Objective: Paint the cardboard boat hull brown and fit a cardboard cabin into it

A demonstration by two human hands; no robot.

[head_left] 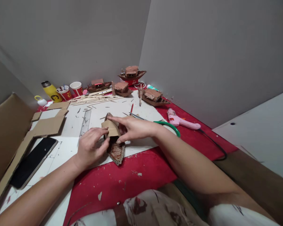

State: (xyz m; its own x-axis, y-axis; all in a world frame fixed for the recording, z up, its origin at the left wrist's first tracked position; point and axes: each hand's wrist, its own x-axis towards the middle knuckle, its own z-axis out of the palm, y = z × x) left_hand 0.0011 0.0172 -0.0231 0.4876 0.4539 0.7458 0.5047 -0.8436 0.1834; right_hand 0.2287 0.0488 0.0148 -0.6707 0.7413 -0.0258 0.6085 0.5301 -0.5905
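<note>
A small brown model boat of cardboard lies on the white sheet, its near tip over the red cloth. A bent piece of tan cardboard sits over its middle like a cabin roof. My left hand grips the roof piece's left side between thumb and fingers. From the right, my right hand holds the other side, thumb low near the hull and fingers across the far end. Part of the hull is hidden under the roof and fingers.
Green-handled scissors and a pink glue gun with a cord lie to the right. Several finished model boats stand behind, near thin sticks. A ruler, a phone and cut cardboard are at left.
</note>
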